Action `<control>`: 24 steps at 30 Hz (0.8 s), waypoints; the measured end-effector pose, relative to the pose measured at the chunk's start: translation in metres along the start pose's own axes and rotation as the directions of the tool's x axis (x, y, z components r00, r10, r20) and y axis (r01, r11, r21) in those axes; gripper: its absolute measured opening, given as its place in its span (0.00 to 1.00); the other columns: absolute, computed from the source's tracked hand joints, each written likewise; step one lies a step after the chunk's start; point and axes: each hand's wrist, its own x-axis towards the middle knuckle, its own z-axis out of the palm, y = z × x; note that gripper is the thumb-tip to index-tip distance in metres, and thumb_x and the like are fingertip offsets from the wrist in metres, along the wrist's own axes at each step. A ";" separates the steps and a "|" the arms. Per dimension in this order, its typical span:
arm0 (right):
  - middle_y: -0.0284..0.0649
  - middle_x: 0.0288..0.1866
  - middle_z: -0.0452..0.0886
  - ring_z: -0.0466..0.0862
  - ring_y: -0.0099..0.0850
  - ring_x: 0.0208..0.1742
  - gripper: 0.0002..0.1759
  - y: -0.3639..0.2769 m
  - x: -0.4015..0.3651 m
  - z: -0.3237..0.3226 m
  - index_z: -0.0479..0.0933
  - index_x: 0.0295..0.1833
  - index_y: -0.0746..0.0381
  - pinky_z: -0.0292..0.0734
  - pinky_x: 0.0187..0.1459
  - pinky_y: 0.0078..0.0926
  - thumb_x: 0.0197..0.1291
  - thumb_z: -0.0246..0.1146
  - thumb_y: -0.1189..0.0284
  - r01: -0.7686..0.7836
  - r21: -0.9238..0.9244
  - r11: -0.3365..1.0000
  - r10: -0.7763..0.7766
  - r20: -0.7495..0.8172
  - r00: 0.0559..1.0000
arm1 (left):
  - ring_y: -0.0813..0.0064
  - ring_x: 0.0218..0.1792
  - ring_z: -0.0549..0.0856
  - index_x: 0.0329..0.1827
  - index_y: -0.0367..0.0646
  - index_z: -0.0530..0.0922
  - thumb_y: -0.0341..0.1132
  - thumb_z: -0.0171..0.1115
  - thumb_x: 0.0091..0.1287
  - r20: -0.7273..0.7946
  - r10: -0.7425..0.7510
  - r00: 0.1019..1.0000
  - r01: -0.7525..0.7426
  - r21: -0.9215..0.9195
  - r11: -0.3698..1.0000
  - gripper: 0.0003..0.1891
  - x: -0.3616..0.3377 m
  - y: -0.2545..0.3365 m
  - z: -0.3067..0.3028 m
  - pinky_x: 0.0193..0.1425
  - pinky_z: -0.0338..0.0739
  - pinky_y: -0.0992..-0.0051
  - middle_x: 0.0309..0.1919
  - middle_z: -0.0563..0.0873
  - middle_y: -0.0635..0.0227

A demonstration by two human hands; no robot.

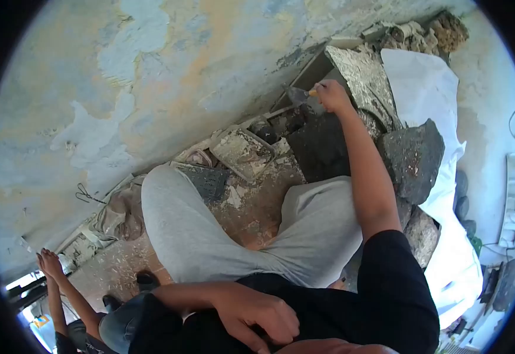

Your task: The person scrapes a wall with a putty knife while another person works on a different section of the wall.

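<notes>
My right hand is stretched forward, closed round the yellow handle of a putty knife. Its blade points left, close to the foot of the wall, over a dark grey slab. A flaking pale board leans just beyond the hand. Bent across my black shirt, my left hand is closed with curled fingers close to my chest; what it holds, if anything, is hidden.
Peeling wall rises ahead, with paint-splattered debris along its foot. Large rocks and a white sheet lie on the right. At lower left, another person's raised hands are near the wall.
</notes>
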 end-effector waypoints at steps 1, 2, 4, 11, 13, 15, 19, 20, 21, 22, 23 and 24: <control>0.57 0.43 0.86 0.87 0.49 0.49 0.19 -0.002 0.001 0.004 0.87 0.45 0.62 0.80 0.53 0.44 0.66 0.60 0.57 -0.031 0.027 0.999 0.031 0.015 0.999 | 0.60 0.39 0.75 0.35 0.41 0.68 0.54 0.52 0.77 -0.034 -0.024 0.999 0.025 0.026 0.999 0.23 -0.024 0.012 0.014 0.43 0.65 0.59 0.36 0.73 0.57; 0.57 0.44 0.86 0.86 0.51 0.50 0.19 0.004 0.003 -0.004 0.87 0.44 0.62 0.79 0.54 0.46 0.66 0.60 0.58 -0.044 0.029 0.999 0.043 0.005 0.999 | 0.61 0.40 0.76 0.40 0.41 0.69 0.55 0.51 0.77 -0.106 -0.029 0.994 0.037 0.073 0.997 0.22 -0.056 0.035 0.034 0.45 0.67 0.60 0.38 0.75 0.57; 0.56 0.42 0.86 0.86 0.52 0.47 0.18 0.006 0.002 -0.007 0.87 0.43 0.63 0.79 0.52 0.46 0.66 0.60 0.59 -0.120 0.046 0.992 0.118 0.047 0.992 | 0.62 0.43 0.78 0.49 0.42 0.71 0.56 0.47 0.78 -0.416 0.084 0.905 0.042 0.285 0.958 0.23 -0.202 0.104 0.105 0.50 0.71 0.61 0.43 0.78 0.58; 0.51 0.31 0.86 0.88 0.48 0.32 0.19 -0.007 -0.001 -0.003 0.86 0.44 0.63 0.82 0.40 0.43 0.67 0.60 0.59 -0.189 0.025 0.982 0.183 0.170 0.968 | 0.66 0.44 0.82 0.61 0.42 0.75 0.57 0.45 0.79 -0.825 0.520 -0.221 0.327 0.440 0.836 0.27 -0.595 0.302 0.319 0.52 0.78 0.64 0.46 0.83 0.62; 0.52 0.35 0.87 0.88 0.50 0.38 0.19 -0.011 -0.004 -0.003 0.86 0.44 0.63 0.81 0.45 0.44 0.67 0.59 0.59 -0.193 0.017 0.981 0.187 0.179 0.966 | 0.66 0.43 0.82 0.60 0.42 0.76 0.56 0.46 0.79 -0.776 0.553 -0.304 0.366 0.441 0.820 0.26 -0.583 0.306 0.322 0.50 0.78 0.64 0.44 0.83 0.64; 0.54 0.39 0.87 0.87 0.52 0.43 0.19 -0.012 -0.002 0.000 0.85 0.45 0.64 0.81 0.49 0.46 0.67 0.59 0.58 -0.182 0.008 0.983 0.178 0.181 0.967 | 0.66 0.45 0.83 0.60 0.43 0.76 0.57 0.46 0.79 -0.840 0.513 -0.178 0.291 0.453 0.843 0.26 -0.578 0.309 0.319 0.49 0.78 0.64 0.44 0.84 0.65; 0.54 0.46 0.87 0.85 0.54 0.51 0.19 -0.002 0.003 0.009 0.85 0.46 0.63 0.78 0.55 0.47 0.67 0.59 0.58 -0.064 -0.047 0.997 0.068 0.105 0.992 | 0.66 0.46 0.82 0.60 0.44 0.77 0.57 0.45 0.79 -0.882 0.448 -0.150 0.271 0.399 0.876 0.26 -0.602 0.289 0.314 0.52 0.77 0.61 0.45 0.84 0.65; 0.54 0.46 0.87 0.85 0.54 0.51 0.19 -0.002 0.003 0.009 0.85 0.47 0.63 0.78 0.55 0.47 0.67 0.59 0.58 -0.051 -0.066 0.997 0.058 0.110 0.992 | 0.66 0.46 0.82 0.60 0.44 0.77 0.57 0.45 0.79 -0.882 0.448 -0.147 0.275 0.399 0.875 0.26 -0.600 0.294 0.314 0.52 0.77 0.61 0.45 0.84 0.65; 0.54 0.46 0.87 0.85 0.54 0.51 0.19 -0.002 0.003 0.010 0.85 0.47 0.63 0.78 0.55 0.47 0.67 0.59 0.58 -0.055 -0.061 0.997 0.061 0.111 0.992 | 0.65 0.46 0.82 0.60 0.45 0.77 0.58 0.45 0.79 -0.843 0.493 -0.217 0.311 0.419 0.853 0.26 -0.604 0.303 0.319 0.52 0.77 0.60 0.44 0.84 0.65; 0.54 0.46 0.86 0.85 0.54 0.51 0.19 -0.003 0.003 0.008 0.85 0.47 0.62 0.78 0.55 0.47 0.67 0.59 0.58 -0.066 -0.058 0.996 0.073 0.119 0.990 | 0.65 0.46 0.81 0.59 0.46 0.77 0.59 0.45 0.79 -0.795 0.536 -0.284 0.349 0.435 0.830 0.27 -0.601 0.309 0.321 0.52 0.78 0.59 0.44 0.83 0.65; 0.54 0.46 0.86 0.85 0.54 0.51 0.19 -0.005 0.004 0.007 0.85 0.47 0.62 0.78 0.55 0.47 0.67 0.60 0.58 -0.076 -0.056 0.996 0.082 0.126 0.989 | 0.65 0.46 0.81 0.59 0.46 0.77 0.59 0.45 0.79 -0.795 0.536 -0.283 0.353 0.434 0.829 0.27 -0.601 0.310 0.319 0.52 0.78 0.59 0.44 0.83 0.65; 0.54 0.46 0.86 0.85 0.54 0.51 0.19 -0.005 0.004 0.007 0.85 0.47 0.62 0.78 0.55 0.47 0.67 0.60 0.58 -0.078 -0.053 0.996 0.084 0.129 0.988 | 0.64 0.46 0.81 0.60 0.46 0.77 0.59 0.45 0.79 -0.836 0.514 -0.191 0.307 0.447 0.841 0.27 -0.592 0.307 0.311 0.52 0.78 0.58 0.43 0.83 0.65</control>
